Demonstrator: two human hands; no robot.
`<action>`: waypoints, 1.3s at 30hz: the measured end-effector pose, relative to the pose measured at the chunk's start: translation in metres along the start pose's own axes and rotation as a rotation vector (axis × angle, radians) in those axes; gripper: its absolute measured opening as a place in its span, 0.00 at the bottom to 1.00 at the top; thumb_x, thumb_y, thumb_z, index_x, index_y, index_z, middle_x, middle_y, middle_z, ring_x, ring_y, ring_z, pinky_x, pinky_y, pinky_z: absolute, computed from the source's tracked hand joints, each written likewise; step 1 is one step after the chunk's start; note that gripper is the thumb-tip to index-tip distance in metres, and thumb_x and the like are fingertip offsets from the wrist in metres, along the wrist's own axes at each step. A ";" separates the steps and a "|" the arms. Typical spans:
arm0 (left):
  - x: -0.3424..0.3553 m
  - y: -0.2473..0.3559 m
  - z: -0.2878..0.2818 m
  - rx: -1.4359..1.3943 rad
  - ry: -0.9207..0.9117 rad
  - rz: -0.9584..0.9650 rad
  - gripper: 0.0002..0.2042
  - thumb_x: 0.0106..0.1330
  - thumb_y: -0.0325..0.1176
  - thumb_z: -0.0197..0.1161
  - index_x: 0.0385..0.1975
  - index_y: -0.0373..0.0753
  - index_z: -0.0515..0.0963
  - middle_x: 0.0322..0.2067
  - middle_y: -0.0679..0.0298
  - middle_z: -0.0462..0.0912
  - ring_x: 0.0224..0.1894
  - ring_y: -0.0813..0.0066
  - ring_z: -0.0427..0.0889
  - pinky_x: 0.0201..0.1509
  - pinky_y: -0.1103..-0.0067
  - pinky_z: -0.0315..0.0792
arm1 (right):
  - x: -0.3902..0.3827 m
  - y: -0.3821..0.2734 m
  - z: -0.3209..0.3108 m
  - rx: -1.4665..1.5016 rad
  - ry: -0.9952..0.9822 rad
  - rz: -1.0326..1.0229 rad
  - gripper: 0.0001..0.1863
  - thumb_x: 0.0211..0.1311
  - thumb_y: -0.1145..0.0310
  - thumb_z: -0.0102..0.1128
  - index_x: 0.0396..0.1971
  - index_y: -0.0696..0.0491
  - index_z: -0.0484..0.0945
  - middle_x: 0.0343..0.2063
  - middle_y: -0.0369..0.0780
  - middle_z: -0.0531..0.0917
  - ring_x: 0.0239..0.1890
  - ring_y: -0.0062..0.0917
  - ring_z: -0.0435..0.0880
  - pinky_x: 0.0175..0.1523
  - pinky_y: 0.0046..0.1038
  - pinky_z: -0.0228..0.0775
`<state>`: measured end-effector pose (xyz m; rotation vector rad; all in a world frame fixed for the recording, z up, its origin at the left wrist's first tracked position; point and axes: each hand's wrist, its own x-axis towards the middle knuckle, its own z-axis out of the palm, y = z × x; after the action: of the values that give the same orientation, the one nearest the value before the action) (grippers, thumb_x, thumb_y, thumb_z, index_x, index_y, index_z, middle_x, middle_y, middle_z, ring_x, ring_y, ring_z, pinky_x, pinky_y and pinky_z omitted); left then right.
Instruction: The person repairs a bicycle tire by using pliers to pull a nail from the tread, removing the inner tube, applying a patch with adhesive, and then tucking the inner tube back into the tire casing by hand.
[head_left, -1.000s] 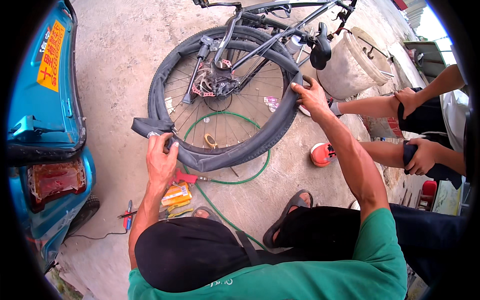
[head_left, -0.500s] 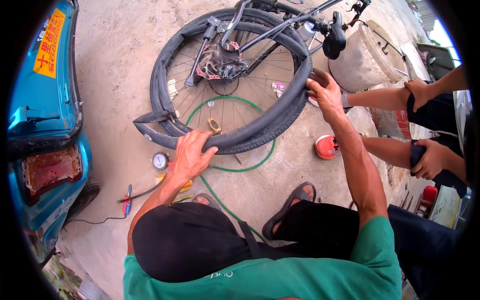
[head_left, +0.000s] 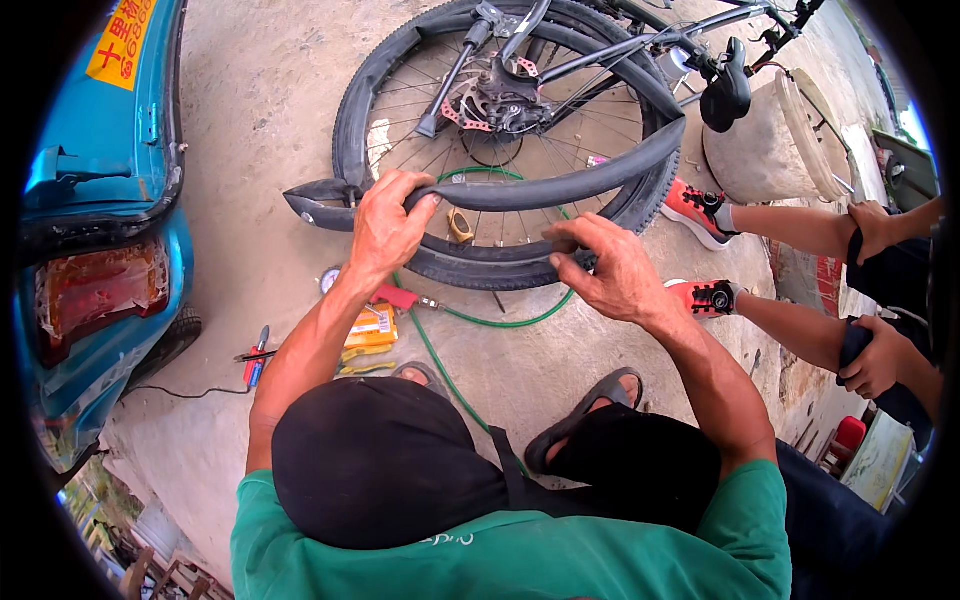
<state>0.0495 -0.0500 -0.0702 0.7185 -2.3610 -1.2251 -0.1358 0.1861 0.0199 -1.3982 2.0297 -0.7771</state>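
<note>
A bicycle lies on its side with its rear wheel (head_left: 512, 257) facing me, and a loose black inner tube (head_left: 560, 180) runs along it, folded at the left end. My left hand (head_left: 395, 220) grips the tube near the lower left of the wheel, lifting it above the rim. My right hand (head_left: 600, 270) is over the lower right of the tire, below the tube, thumb and fingers apart; whether it touches the tire is unclear. A small yellow object (head_left: 460, 225) lies seen between the spokes.
A blue vehicle (head_left: 100, 200) stands left. A red-handled inflator (head_left: 395, 298), green hose (head_left: 520, 320), yellow box (head_left: 370, 325) and tools (head_left: 258, 355) lie on the concrete. Another person's red-shoed legs (head_left: 800, 230) and hands are at right, near a dirty bucket (head_left: 760, 150).
My left hand has risen and moved right along the tube, pulling it upward. My right hand has left the tube's right side and moved down and left. The view has shifted.
</note>
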 end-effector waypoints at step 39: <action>-0.027 -0.032 0.021 -0.085 -0.148 0.097 0.15 0.52 0.27 0.74 0.41 0.35 0.82 0.43 0.54 0.83 0.47 0.55 0.82 0.54 0.66 0.73 | -0.047 0.057 0.080 1.239 -0.102 1.009 0.36 0.67 0.51 0.66 0.62 0.66 0.70 0.54 0.50 0.82 0.52 0.38 0.85 0.50 0.35 0.77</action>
<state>0.0679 -0.0357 -0.1108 0.4950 -2.4132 -1.3693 -0.0995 0.2349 -0.0708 0.2704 1.3385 -1.0754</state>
